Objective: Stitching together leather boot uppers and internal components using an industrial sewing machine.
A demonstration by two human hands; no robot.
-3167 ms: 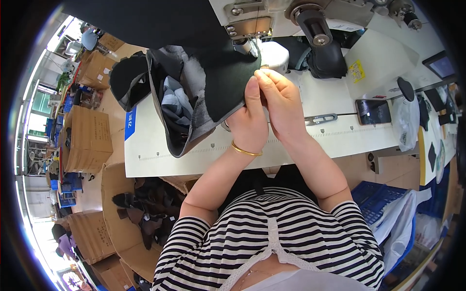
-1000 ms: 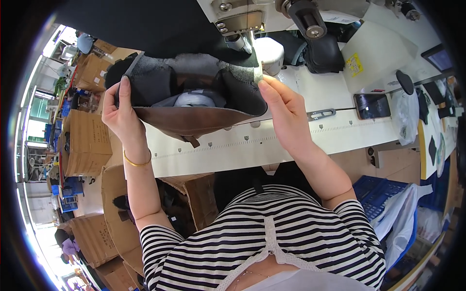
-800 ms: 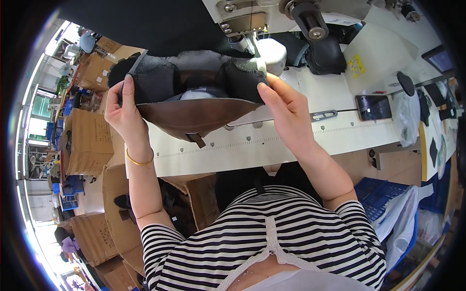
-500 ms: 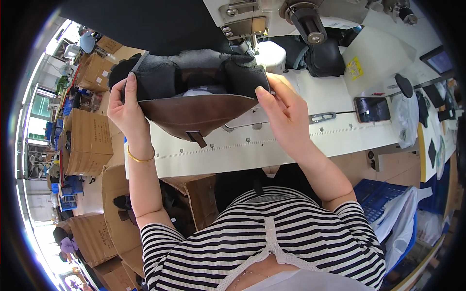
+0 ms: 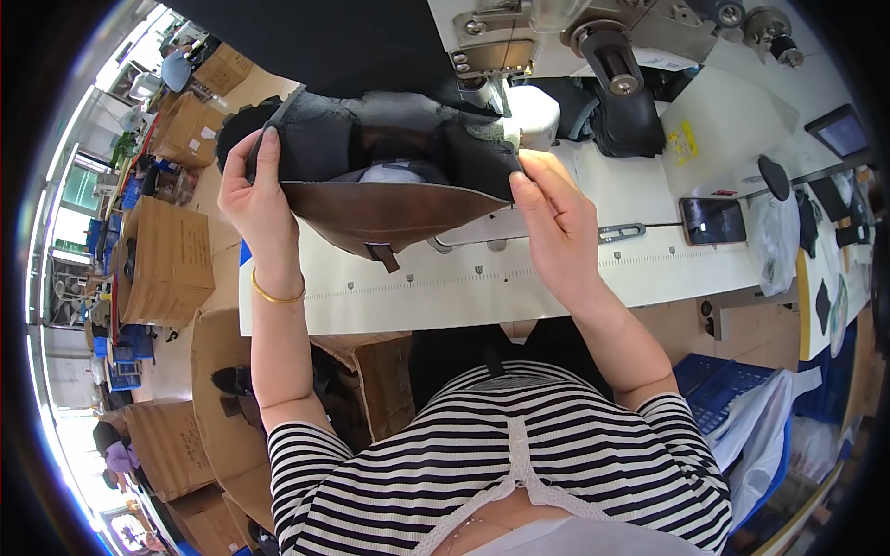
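A brown leather shoe upper point(image 5: 399, 218) with a thick black lining hangs between my two hands, its opening spread wide toward me. A small brown pull loop sticks out from its lower edge. My left hand point(image 5: 258, 190) pinches the left end, thumb over the black lining. At the right end, my right hand point(image 5: 561, 218) grips the edge between thumb and fingers. The upper's far edge, grey and raw, lies close to the needle and presser foot of the sewing machine point(image 5: 496, 79); whether it touches them I cannot tell. Inside the opening a pale patch shows.
Beneath my hands runs the white machine table point(image 5: 417, 301) with a printed ruler scale. Stacked black pieces point(image 5: 626, 120) lie behind the machine's post. A phone point(image 5: 712, 221) rests at the right. Cardboard boxes point(image 5: 167, 259) stand at the left, a blue crate point(image 5: 718, 389) at lower right.
Machine, table and held shoe upper all sit slightly further right in the picture. Both hands keep the same grip, and the upper's shape is almost unchanged.
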